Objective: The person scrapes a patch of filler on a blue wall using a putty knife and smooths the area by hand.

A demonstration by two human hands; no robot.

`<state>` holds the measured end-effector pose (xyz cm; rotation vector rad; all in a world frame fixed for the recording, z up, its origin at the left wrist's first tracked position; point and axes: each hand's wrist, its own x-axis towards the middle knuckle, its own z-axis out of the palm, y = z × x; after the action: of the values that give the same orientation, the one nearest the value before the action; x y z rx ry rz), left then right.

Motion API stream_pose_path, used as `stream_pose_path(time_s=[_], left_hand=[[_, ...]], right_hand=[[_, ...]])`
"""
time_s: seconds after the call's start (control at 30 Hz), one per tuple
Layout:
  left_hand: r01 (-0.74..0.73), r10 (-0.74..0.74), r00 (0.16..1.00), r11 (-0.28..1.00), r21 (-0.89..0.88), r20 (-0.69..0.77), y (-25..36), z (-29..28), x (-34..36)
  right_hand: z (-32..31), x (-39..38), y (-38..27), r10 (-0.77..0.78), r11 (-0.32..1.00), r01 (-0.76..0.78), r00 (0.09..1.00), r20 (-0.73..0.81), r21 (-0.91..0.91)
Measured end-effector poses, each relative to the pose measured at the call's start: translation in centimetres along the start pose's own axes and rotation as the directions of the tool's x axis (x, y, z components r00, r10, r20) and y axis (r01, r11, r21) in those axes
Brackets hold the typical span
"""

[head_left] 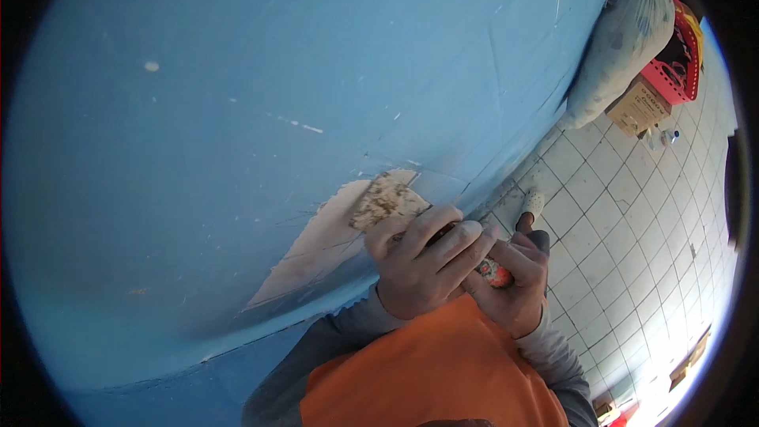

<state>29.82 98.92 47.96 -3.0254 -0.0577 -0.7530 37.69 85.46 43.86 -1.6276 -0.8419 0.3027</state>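
My left hand (pixel 419 269) is closed on a scraper near the base of its wide, mottled, crusted blade (pixel 387 202). My right hand (pixel 518 285) grips the red-and-black handle (pixel 494 273) of the same scraper, just right of and slightly below my left hand. The blade lies over the upper end of a pale, jagged-edged patch (pixel 300 261) on the blue wall (pixel 198 150), where the paint is absent. My fingers hide much of the scraper's middle.
A white tiled floor (pixel 609 253) runs along the wall, with my shoe (pixel 532 204) on it. At upper right are a full pale bag (pixel 617 47), a pink basket (pixel 672 75), a cardboard box (pixel 636 107) and a plastic bottle (pixel 666 138).
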Motion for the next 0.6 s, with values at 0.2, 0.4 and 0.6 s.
stream_pose_path(time_s=[0.2,0.4,0.6], left_hand=[[-0.033,0.035,0.997,0.999,-0.025,0.064,-0.3,0.6,0.1],[-0.021,0.022,1.000,0.998,-0.052,0.018,0.1,0.9,-0.2],[0.001,-0.001,1.000,1.000,0.024,-0.013,-0.3,-0.1,0.0]], right_hand=[[0.3,-0.6,0.5,0.035,0.999,-0.036,0.999,-0.014,-0.017],[0.3,-1.0,0.9,0.020,1.000,-0.020,1.000,-0.011,0.003],[1.0,0.0,1.1,0.003,0.998,-0.003,1.000,-0.001,0.064]])
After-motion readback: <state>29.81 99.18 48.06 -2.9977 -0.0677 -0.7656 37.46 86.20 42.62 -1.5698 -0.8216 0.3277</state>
